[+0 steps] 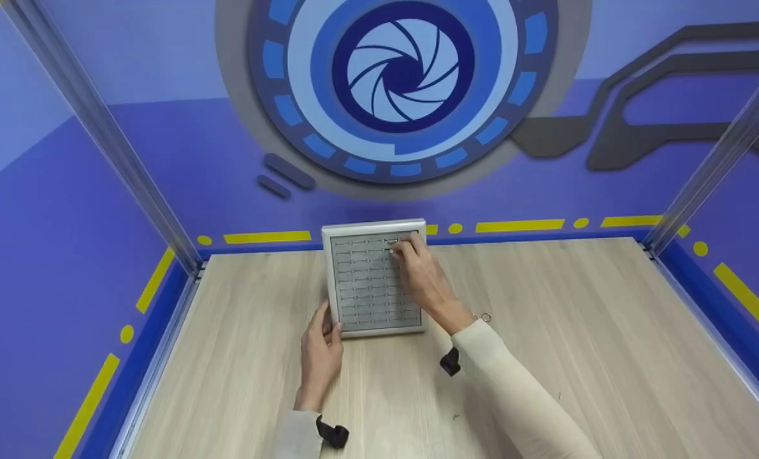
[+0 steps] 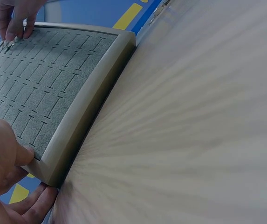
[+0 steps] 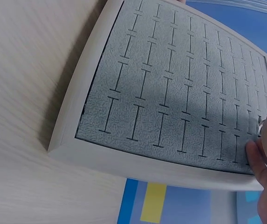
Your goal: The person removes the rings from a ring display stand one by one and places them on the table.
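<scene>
A ring display tray (image 1: 366, 280) with a pale frame and a grey slotted pad stands tilted up near the back wall. My left hand (image 1: 322, 347) grips its lower left corner, thumb on the front of the frame and fingers behind, as the left wrist view shows. At the upper right of the pad, my right hand (image 1: 422, 271) pinches a small silver ring (image 2: 6, 45) close against the slots. The fingertips partly cover that ring in the right wrist view. Another silvery piece (image 1: 392, 241) shows in the top row beside the fingertips.
The tray stands on a light wood tabletop (image 1: 245, 382). A blue and purple wall panel (image 1: 181, 172) rises right behind it, with metal posts (image 1: 108, 146) at the corners. A small round loop (image 1: 486, 317) shows beside my right wrist. Black straps hang at both sleeves.
</scene>
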`<state>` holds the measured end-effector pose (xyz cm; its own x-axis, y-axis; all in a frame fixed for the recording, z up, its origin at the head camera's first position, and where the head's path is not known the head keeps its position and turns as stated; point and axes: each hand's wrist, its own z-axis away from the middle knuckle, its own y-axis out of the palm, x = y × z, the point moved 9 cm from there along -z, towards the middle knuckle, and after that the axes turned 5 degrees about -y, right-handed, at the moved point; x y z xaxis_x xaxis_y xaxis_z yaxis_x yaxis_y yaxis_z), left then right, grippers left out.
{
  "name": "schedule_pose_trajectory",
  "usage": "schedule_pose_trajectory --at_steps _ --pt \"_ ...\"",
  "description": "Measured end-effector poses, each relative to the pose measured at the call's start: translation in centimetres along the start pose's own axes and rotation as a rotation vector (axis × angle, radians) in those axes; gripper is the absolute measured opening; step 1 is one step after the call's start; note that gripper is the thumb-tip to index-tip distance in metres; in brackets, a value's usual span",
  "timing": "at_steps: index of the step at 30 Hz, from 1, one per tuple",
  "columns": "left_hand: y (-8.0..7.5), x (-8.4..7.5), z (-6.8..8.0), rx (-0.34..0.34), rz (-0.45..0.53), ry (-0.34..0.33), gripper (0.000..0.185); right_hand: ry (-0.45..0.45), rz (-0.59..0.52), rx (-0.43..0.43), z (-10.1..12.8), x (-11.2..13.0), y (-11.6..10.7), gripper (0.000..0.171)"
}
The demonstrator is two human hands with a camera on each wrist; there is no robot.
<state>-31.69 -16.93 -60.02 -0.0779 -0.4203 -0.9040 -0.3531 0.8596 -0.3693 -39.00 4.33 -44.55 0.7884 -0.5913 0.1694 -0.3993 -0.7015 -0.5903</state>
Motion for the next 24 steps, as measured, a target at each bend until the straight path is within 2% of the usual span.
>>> schedule_pose_trajectory --at_steps 5,14,24 --pt "0.1 0.1 0.0 0.004 -0.003 -0.003 0.060 0.000 -0.011 0.000 0.0 0.0 -0.2 0.007" --pt "0.2 0.4 -0.1 0.010 -0.005 -0.018 0.061 -0.068 -0.033 -0.041 -0.1 0.8 -1.4 0.007" --pt "0.3 0.4 -0.1 0.016 0.003 -0.020 0.061 -0.081 -0.018 -0.028 1.6 1.0 -3.1 0.015"
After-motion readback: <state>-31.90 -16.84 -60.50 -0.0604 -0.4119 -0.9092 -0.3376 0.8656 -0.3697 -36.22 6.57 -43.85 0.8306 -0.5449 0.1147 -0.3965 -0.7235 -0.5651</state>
